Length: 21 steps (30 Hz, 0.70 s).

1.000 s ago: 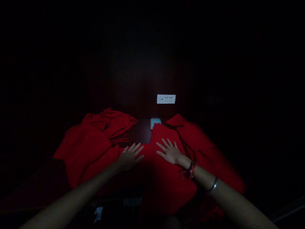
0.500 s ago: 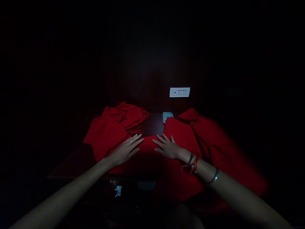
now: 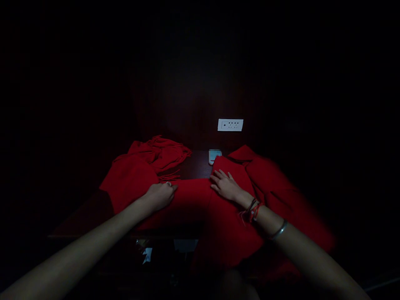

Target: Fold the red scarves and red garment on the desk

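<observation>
A large red cloth (image 3: 193, 196) lies across the dark table (image 3: 196, 164), its right part wide and folded, its near part hanging over the front edge. At the left is a bunched red heap with fringes (image 3: 140, 160). My left hand (image 3: 161, 196) rests on the cloth's left side, fingers curled down and closed on the fabric. My right hand (image 3: 225, 184), with bracelets at the wrist, lies on the cloth right of the middle, fingers spread and flat, gripping nothing.
On the dark back wall sits a white socket plate (image 3: 230, 125). A small pale square item (image 3: 215, 156) lies behind the cloth, partly covered by it. Below the table's front edge (image 3: 87, 236) are dim pale objects (image 3: 147, 255).
My left hand has gone from flat and spread to curled on the cloth. My right hand has shifted slightly right over the fabric, farther from the left. The view has moved a little.
</observation>
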{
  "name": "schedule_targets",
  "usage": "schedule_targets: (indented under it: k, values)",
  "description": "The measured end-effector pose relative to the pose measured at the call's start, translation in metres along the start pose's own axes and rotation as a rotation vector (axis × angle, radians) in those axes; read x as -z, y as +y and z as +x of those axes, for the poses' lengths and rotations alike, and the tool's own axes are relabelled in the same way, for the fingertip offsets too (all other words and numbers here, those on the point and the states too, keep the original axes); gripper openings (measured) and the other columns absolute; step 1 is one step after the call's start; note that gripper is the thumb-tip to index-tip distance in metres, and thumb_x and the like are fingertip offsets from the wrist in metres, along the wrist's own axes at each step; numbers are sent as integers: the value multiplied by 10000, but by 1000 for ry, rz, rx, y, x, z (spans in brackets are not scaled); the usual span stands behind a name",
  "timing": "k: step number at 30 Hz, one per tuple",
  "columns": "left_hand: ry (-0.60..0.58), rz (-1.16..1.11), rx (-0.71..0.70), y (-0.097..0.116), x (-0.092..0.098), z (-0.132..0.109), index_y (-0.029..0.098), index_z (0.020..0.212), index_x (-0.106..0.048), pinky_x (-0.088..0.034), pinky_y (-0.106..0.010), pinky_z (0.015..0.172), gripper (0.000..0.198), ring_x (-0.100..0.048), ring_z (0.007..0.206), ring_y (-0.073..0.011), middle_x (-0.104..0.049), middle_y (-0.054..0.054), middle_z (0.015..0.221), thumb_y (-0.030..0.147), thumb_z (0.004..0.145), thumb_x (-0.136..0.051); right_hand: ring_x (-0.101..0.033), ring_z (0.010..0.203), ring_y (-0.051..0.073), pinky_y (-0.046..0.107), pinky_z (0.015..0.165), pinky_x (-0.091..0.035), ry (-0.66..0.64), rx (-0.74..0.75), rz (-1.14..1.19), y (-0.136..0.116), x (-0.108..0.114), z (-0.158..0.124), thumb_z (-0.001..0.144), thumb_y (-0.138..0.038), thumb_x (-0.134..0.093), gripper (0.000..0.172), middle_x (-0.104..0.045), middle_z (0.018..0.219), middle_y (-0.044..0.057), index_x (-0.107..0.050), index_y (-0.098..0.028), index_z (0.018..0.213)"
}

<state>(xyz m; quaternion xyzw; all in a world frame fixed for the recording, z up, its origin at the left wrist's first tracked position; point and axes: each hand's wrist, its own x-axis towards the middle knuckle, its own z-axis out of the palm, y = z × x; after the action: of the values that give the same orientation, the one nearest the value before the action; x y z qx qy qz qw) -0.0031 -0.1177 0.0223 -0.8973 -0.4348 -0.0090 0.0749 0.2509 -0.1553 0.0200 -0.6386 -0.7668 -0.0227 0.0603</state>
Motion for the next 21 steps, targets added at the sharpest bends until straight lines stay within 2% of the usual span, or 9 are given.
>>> schedule_targets:
  k: [3,5,7,10,12,16,21]
  values:
    - [125,-76,-130,42,9,43,212,1123,-458,-378,-328,833,351,-482,1007,-191,-501,-67,1129,241,817,-288,-228,1185,222,388,934,-222,6,-106,-2,21,7,10,816,-359,-289,466,-280,1300,106,-313,-182,1246]
    - [154,-99,-225,65,0,65,200,1143,-441,-339,-308,882,359,-402,1096,-180,-431,-56,1213,250,822,-286,-210,1193,219,405,928,-225,-37,-109,15,31,2,14,812,-374,-294,484,-251,1320,85,-270,-208,1266]
    - [152,-100,-252,80,-17,74,176,1188,-395,-299,-335,917,392,-317,1159,-194,-365,-65,1268,290,833,-273,-164,1212,220,451,938,-177,-75,-88,24,37,-8,16,827,-406,-230,468,-217,1341,45,-253,-255,1270]
    - [188,-81,-214,89,-41,65,190,1236,-327,-271,-404,924,430,-250,1191,-234,-260,-73,1323,331,835,-261,-137,1224,213,467,949,-120,-79,-125,34,40,-23,18,838,-435,-111,478,-195,1352,18,-235,-283,1274]
    - [229,-62,-230,89,-49,53,201,1243,-317,-270,-414,920,433,-235,1195,-247,-225,-73,1336,316,828,-277,-119,1229,209,452,957,-104,-87,-155,41,40,-28,20,832,-455,-88,494,-177,1358,6,-207,-292,1282]
    - [227,-53,-272,88,-47,35,187,1234,-333,-268,-408,921,421,-263,1183,-241,-295,-72,1307,264,823,-285,-89,1235,200,440,965,-86,-138,-184,49,39,-27,23,823,-473,-75,504,-138,1367,-17,-173,-305,1289]
    - [228,-105,-323,83,-46,33,198,1225,-346,-261,-366,932,419,-269,1180,-213,-317,-54,1298,291,818,-310,-85,1237,180,423,972,-74,-146,-168,33,38,-22,24,829,-458,-69,501,-131,1369,-15,-165,-294,1293]
